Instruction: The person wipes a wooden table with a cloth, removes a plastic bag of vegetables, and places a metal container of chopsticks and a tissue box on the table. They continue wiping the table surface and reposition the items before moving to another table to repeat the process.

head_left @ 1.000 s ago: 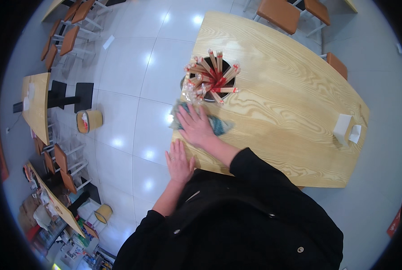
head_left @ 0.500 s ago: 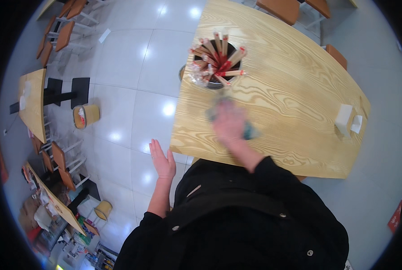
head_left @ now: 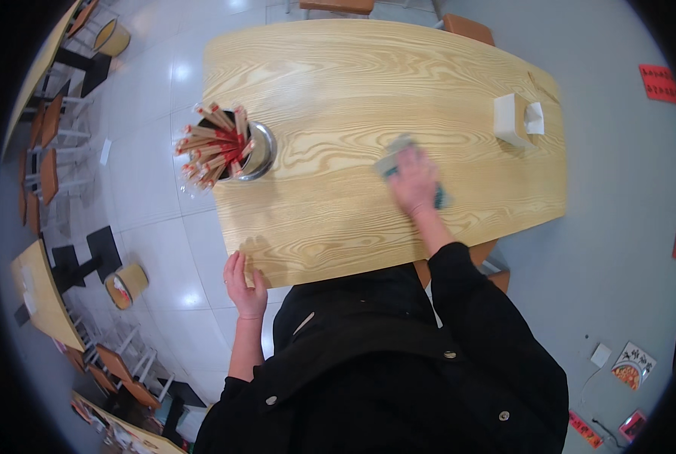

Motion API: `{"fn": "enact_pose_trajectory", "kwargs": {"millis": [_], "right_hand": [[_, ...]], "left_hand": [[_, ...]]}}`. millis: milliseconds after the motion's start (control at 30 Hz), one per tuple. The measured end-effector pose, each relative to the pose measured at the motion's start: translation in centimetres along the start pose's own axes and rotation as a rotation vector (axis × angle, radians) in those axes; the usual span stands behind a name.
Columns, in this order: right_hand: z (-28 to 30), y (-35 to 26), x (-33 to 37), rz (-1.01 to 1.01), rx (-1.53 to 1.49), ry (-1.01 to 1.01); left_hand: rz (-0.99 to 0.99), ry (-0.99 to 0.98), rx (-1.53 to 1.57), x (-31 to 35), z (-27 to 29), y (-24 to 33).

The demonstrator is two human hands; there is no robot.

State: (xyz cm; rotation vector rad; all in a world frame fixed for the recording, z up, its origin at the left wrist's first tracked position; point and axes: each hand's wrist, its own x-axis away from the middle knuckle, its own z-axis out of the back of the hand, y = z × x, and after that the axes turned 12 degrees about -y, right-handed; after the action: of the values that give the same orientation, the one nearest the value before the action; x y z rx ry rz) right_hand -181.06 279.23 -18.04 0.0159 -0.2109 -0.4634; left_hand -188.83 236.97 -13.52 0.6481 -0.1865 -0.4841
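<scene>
My right hand (head_left: 415,181) lies over a grey-green cloth (head_left: 392,160), pressing it against the wooden table (head_left: 338,83). Parts of the cloth stick out past the fingers and beside the palm; the rest is under the hand. At the table's near left corner is my left hand (head_left: 246,291), fingers stretched and thumb apart, holding nothing. Whether it touches the edge I cannot tell. A round metal canister (head_left: 262,151) near the left edge holds several wrapped chopsticks (head_left: 213,147) with red markings.
A white tissue box (head_left: 508,119) with a tissue sticking out stands on the table's right side. Brown seats (head_left: 468,29) are beyond the far edge. Leftward on the tiled floor is a yellowish bin (head_left: 128,284), near another table (head_left: 47,295) and chairs.
My right hand has slid the cloth rightward across the table. My left hand has come to the table's corner. The view has shifted, so the canister and table sit further left.
</scene>
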Motion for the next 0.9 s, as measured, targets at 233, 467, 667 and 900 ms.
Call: {"fn": "enact_pose_trajectory", "kwargs": {"millis": [233,467,667,900], "right_hand": [[1.5,-2.5,-0.1,-0.421,-0.143,-0.030],[0.2,0.0,6.2,0.100,-0.116,-0.269],[2.8,14.7,2.6,-0.374,-1.328,0.019],[6.4,19.7,2.9,-0.232,-2.520,-0.116]], "left_hand": [[-0.142,-0.125,0.132,-3.6,-3.1,4.7],[-0.268,-0.233,0.166,-7.8,-5.3,8.1],[-0.277,-0.250,0.177,-9.9,-6.5,9.7],[-0.143,-0.279,0.282,-11.8,-12.2,15.6]]}}
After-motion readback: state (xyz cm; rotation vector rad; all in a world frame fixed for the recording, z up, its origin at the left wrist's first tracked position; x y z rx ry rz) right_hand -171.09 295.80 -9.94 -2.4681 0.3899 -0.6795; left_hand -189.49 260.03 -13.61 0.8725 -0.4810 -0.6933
